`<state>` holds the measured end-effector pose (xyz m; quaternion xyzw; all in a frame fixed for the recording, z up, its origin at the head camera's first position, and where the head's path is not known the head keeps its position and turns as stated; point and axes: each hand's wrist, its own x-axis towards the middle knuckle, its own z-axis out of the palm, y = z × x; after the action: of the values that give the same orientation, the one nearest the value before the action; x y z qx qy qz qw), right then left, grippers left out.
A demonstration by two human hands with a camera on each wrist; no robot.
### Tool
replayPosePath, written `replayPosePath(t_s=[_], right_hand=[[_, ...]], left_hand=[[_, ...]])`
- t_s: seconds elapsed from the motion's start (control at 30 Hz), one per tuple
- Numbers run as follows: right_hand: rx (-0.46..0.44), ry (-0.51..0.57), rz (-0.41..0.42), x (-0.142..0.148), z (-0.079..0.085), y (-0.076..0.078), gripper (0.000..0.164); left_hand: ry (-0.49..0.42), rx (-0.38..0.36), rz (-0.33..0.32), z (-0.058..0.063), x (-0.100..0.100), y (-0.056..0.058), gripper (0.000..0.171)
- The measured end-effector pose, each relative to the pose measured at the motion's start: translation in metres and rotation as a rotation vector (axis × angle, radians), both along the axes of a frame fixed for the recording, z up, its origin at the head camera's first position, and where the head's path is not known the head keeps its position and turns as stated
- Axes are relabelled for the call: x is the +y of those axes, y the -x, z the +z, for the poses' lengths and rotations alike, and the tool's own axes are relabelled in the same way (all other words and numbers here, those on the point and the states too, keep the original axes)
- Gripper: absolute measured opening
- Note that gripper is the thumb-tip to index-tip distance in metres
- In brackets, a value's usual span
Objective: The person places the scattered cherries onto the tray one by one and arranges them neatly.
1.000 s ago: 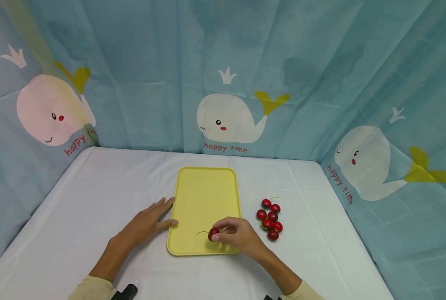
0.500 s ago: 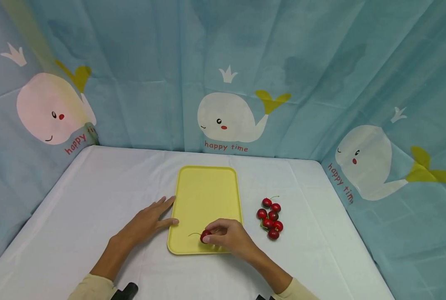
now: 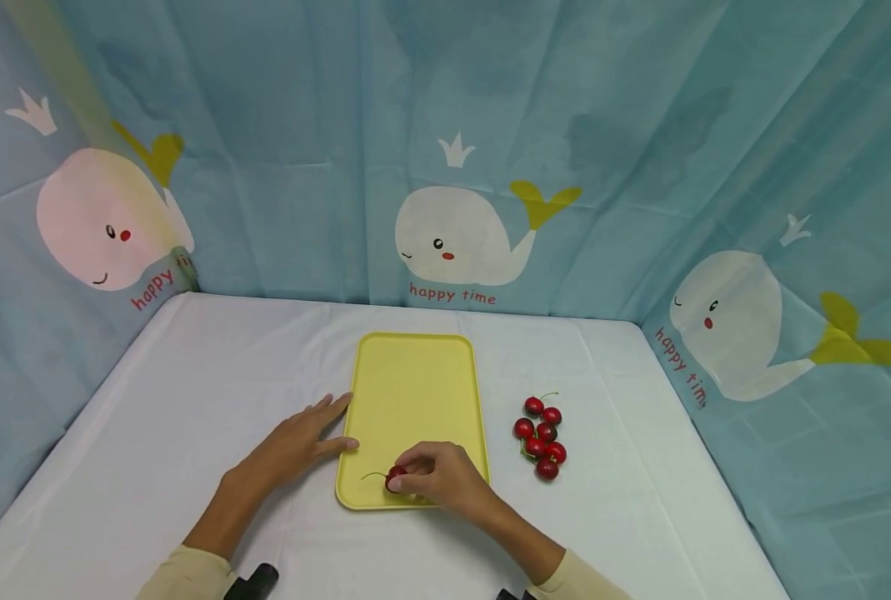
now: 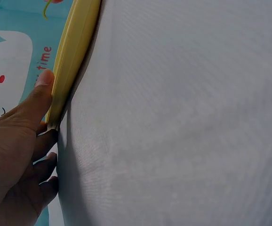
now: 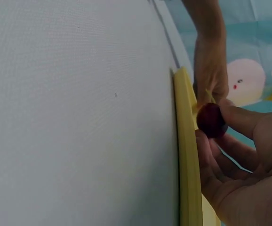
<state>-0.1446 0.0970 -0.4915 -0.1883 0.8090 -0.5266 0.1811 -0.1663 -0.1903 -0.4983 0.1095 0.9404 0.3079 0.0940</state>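
Note:
A dark red cherry [image 3: 393,479] with a green stem is pinched between the thumb and fingers of my right hand [image 3: 439,477], low over the near end of the yellow tray [image 3: 415,392]. In the right wrist view the cherry [image 5: 212,120] sits at the fingertips, close by the tray's edge [image 5: 188,150]. My left hand [image 3: 298,442] rests at the tray's left edge, its fingers extended, thumb and index fingertip touching the rim. The left wrist view has the thumb [image 4: 43,89] against the tray's side.
Several cherries [image 3: 541,437], some with stems, lie in a cluster on the white cloth [image 3: 625,500] right of the tray. A light blue curtain [image 3: 302,167] printed with whales encloses the table's back and sides.
My right hand has moved left across the near part of the tray, carrying the cherry with it and coming slightly nearer. The left hand has stayed at the rim.

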Motion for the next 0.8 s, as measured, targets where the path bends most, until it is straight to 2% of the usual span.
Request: replayPosePath(t_s=[0.3, 0.8], right_hand=[[0.038, -0.039, 0.002, -0.011, -0.001, -0.005, 0.022], [0.128, -0.097, 0.055, -0.019, 0.002, -0.009, 0.025]], left_hand=[[-0.006, 0.009, -0.001, -0.001, 0.000, 0.000, 0.089], [-0.022, 0.018, -0.016, 0.002, 0.000, -0.002, 0.090]])
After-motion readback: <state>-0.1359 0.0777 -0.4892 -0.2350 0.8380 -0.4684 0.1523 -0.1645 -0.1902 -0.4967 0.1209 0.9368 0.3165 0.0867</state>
